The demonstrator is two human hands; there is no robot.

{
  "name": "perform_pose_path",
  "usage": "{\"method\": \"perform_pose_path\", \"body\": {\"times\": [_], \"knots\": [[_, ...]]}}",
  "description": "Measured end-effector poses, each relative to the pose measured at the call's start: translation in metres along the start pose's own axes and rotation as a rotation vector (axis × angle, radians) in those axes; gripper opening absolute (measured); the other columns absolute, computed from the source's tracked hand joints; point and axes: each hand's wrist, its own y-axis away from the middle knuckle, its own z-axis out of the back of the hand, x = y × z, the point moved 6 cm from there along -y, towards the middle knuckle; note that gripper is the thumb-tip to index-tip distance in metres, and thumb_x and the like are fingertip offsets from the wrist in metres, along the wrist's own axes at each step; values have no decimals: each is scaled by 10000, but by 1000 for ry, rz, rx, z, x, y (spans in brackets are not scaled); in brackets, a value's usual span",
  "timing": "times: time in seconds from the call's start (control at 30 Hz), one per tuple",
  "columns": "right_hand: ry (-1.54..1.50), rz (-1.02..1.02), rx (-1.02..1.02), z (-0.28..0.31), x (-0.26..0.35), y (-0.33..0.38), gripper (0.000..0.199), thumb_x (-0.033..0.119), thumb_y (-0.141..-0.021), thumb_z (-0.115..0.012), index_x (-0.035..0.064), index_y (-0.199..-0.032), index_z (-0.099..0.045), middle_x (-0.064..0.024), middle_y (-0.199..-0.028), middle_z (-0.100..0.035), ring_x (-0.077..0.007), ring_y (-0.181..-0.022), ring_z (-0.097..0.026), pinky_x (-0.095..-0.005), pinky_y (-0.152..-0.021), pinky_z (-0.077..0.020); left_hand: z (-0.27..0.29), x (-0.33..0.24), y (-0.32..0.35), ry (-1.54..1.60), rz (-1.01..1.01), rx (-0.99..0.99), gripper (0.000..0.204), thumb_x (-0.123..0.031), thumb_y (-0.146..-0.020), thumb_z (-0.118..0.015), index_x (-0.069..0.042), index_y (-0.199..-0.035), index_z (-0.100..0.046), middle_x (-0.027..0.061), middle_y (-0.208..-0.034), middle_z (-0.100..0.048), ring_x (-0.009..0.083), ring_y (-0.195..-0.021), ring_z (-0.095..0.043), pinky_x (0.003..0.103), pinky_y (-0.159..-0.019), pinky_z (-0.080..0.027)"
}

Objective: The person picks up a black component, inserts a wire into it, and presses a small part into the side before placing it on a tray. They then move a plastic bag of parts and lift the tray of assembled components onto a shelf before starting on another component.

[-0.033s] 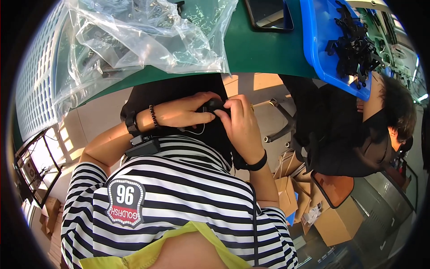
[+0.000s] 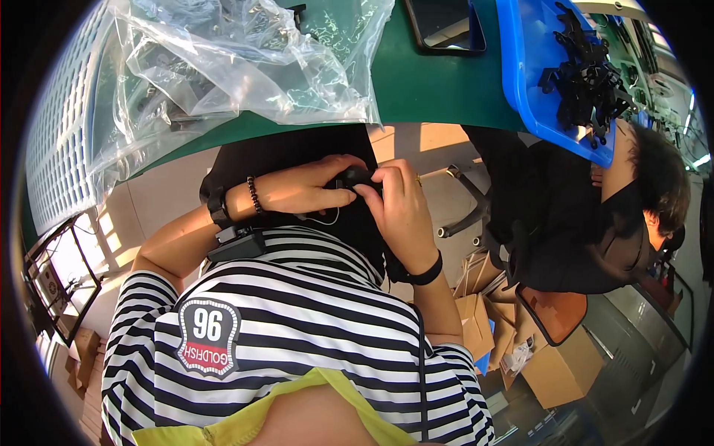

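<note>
Head view: my left hand (image 2: 294, 187) and right hand (image 2: 404, 212) both pinch a small black part (image 2: 357, 176), thumbs against fingers, over my lap, just off the edge of the green table (image 2: 439, 85), where a clear bag (image 2: 253, 63) lies.

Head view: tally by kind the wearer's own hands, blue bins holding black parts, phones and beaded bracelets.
Left hand and right hand: 2
Blue bin holding black parts: 1
Phone: 1
Beaded bracelet: 1
Total: 5
</note>
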Motion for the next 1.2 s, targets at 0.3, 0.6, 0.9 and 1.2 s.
{"method": "perform_pose_path", "body": {"times": [0.3,0.6,0.9,1.2], "knots": [[64,65,4,-3,10,-5,321,52,-905,-686,13,-1206,-580,-160,-1100,-580,-364,-1010,-596,-435,-856,-492,2,5,-2,-222,-189,-72,651,-263,-991,-604,40,-1498,-329,199,-1339,-504,209,-1052,-617,328,-916,-524],[-129,61,22,6,8,-2,293,26,-908,-667,6,-1190,-592,-159,-1120,-581,-374,-1032,-590,-432,-873,-492,1,2,0,-234,-278,-73,666,-273,-987,-610,38,-1506,-332,203,-1350,-510,227,-1056,-623,333,-923,-519],[-132,23,5,5,3,-3,314,23,-901,-674,-2,-1201,-587,-171,-1141,-588,-380,-1052,-591,-431,-902,-485,2,1,1,-207,-160,-81,678,-325,-976,-590,65,-1482,-366,271,-1403,-479,347,-1305,-495,367,-1117,-389],[-117,9,-21,5,7,0,299,5,-898,-660,-5,-1187,-584,-173,-1126,-597,-379,-1040,-596,-430,-896,-485,0,12,-3,-103,-155,-52,655,-277,-993,-604,9,-1514,-329,163,-1247,-548,179,-927,-653,313,-811,-543]]}}
